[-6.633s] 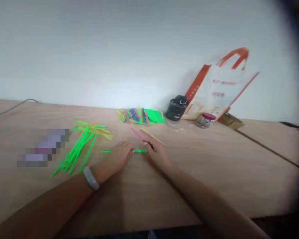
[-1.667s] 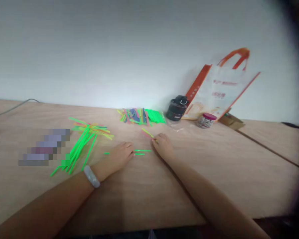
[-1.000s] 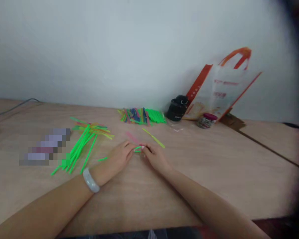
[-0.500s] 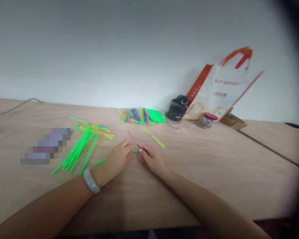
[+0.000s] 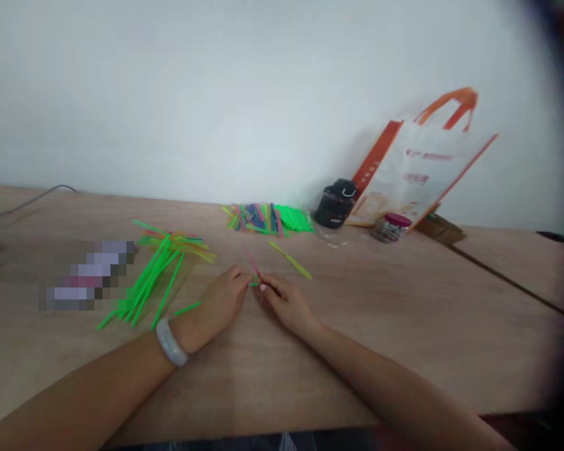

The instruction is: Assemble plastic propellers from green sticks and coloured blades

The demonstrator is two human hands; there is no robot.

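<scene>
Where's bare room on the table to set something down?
Widest: the wooden table right of the right hand and yellow-green straw, below the jar. Also a strip in front of the hands. Crowded: the green straw pile beyond the left hand, and the straw bundle at the back.

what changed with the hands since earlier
The left hand and right hand have moved together, fingertips meeting at a short green strip, with a pink strip now rising from between them. The yellow strip lies clear of the right hand. The pile of green strips and the tote bag stayed put.
</scene>
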